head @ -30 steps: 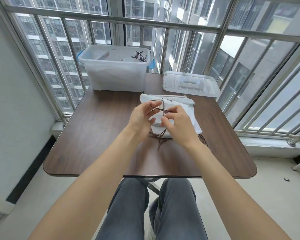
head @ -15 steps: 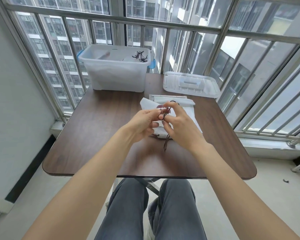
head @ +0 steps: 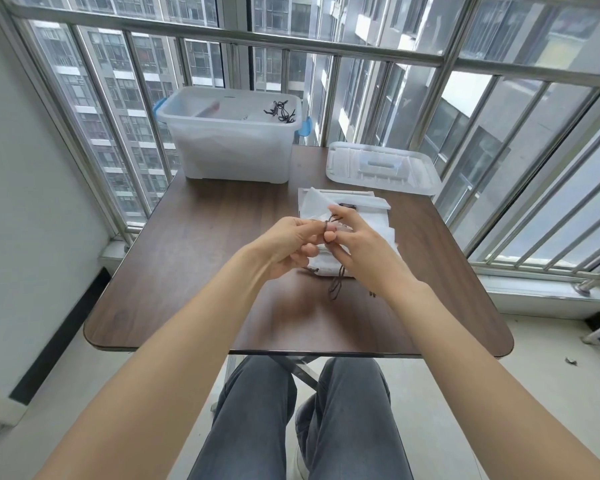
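Note:
A thin dark brown cord (head: 336, 284) hangs down from between my two hands above the brown table (head: 194, 271). My left hand (head: 288, 245) pinches the cord's upper part with thumb and forefinger. My right hand (head: 361, 245) pinches the same cord just to the right, fingertips touching the left hand's. Beneath and behind the hands lies a pile of white pouches (head: 368, 216), partly hidden by my right hand. The cord's loose ends dangle near the pile's front edge.
A clear plastic bin (head: 229, 150) with dark cords inside stands at the table's back left. Its lid (head: 381, 168) lies flat at the back right. Metal window bars run behind and to the right. My knees are under the table's near edge.
Both hands have lifted the cord off the white pile and drawn close together, shifting slightly left. The cord's loop has been pulled small between the fingertips.

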Tool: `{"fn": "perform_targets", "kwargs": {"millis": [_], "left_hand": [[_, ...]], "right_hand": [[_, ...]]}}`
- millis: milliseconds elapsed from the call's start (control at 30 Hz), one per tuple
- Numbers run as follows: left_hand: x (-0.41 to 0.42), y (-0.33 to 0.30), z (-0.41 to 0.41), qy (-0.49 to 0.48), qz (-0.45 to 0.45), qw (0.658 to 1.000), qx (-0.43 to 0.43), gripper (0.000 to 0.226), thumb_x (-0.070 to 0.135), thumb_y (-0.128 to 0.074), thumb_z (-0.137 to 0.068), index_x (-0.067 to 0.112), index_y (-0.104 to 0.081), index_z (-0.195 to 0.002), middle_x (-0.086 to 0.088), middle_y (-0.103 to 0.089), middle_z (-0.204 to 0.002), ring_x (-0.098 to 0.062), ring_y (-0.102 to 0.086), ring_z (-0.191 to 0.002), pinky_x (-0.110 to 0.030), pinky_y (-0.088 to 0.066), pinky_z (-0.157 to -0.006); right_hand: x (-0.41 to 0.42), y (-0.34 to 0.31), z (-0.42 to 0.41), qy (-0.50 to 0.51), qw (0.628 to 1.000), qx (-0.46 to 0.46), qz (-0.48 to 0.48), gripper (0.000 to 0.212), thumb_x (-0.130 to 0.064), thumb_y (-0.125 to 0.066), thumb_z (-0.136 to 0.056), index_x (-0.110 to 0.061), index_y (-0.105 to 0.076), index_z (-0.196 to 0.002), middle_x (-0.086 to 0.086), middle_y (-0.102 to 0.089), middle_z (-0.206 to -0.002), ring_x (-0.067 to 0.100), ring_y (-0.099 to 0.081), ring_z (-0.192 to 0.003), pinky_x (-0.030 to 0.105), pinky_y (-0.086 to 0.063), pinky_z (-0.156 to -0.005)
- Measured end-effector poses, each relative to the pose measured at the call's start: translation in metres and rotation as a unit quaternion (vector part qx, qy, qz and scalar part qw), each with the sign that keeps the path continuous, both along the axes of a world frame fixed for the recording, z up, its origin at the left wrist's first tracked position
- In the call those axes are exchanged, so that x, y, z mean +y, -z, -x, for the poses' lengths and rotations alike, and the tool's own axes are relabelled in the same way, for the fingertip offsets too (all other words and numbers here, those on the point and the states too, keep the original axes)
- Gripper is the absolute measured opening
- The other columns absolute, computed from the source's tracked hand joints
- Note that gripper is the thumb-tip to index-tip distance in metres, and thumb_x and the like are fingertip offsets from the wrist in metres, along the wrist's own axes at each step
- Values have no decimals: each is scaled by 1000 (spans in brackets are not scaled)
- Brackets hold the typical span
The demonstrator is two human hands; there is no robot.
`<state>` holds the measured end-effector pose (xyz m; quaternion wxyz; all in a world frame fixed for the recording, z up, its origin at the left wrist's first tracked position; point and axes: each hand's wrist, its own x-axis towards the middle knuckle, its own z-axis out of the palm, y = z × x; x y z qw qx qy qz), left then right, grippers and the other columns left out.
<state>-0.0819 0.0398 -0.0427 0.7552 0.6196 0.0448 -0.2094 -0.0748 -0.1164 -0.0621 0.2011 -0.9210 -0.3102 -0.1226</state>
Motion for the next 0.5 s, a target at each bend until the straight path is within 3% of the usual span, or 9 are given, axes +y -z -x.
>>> {"fn": "perform_targets", "kwargs": {"millis": [67,200,300,433,500], "left_hand": [[1,0,0,-12,4,1000,-2,9,17,-54,-93,14,-63,-90,4,-60,-70,-1,-37,-39,-10,-19,-33],[7,2,-1,-92,4,996,-20,4,21,-59,-90,17,-58,-90,-2,-71,-92,-5,-57,-48,-12,-31,-36],[11,2,-4,-179,-20,983,-36,15,19,-59,-91,19,-54,-76,3,-63,-83,-6,-56,-59,-13,-38,-41],[13,-1,-8,-279,158,947,-27,19,12,-52,-93,15,-53,-74,4,-56,-59,-9,-52,-61,-19,-44,-64],[15,0,-8,-295,235,926,-25,25,12,-49,-93,15,-48,-68,5,-52,-51,-10,-54,-56,-22,-45,-66]], "right_hand": [[0,-1,-1,21,999,29,-22,23,-18,-49,-96,-8,-68,-102,6,-39,-143,21,-46,-127,37,-42,-100],[-2,-2,-3,63,997,44,-21,22,-15,-48,-96,-3,-66,-99,4,-39,-142,21,-52,-116,30,-40,-94],[-5,1,-7,76,995,49,-35,23,-12,-49,-95,4,-64,-88,5,-40,-141,26,-54,-112,25,-37,-92],[-6,2,-9,78,993,70,-60,22,-8,-49,-95,8,-62,-85,10,-47,-128,27,-52,-107,13,-27,-80],[-7,2,-9,76,992,79,-64,23,-7,-49,-94,8,-62,-84,11,-50,-119,27,-52,-102,12,-26,-76]]}}
